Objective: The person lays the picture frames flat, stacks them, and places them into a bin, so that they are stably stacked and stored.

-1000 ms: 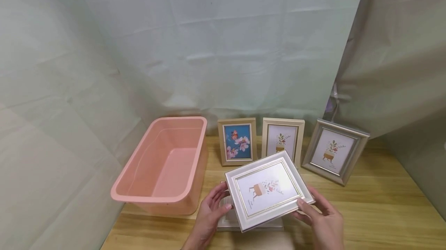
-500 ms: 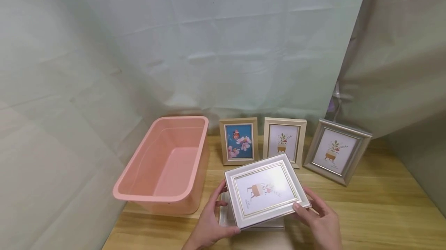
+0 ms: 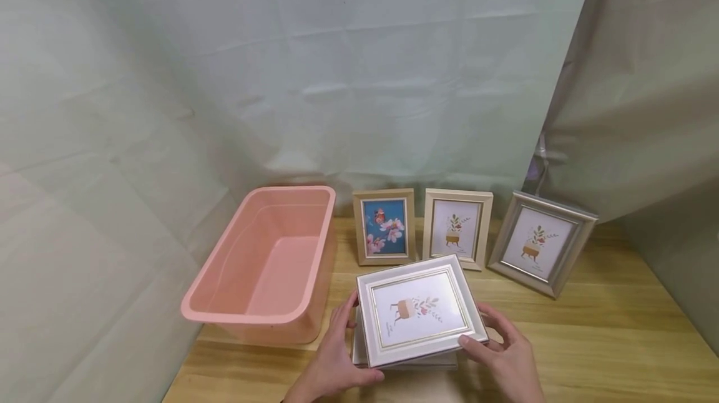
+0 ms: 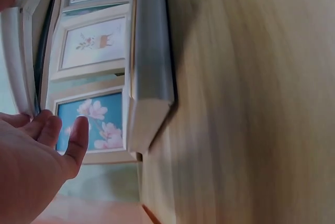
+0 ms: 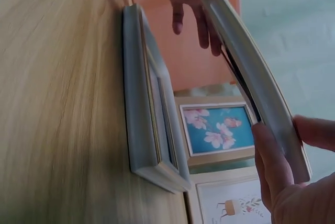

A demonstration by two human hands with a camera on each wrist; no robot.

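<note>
Frame: lower middle of the head view, held face up just above a second frame lying flat on the desk.
Left hand: grip on the frame's left edge, fingers curled against it.
Right hand: thumb and fingers pinch the right lower corner.
Doing it well: I'd keep it level, square the corners over the lower one, lower both sides together, and slip fingers out last.
Nearby: pink bin at left.
</note>
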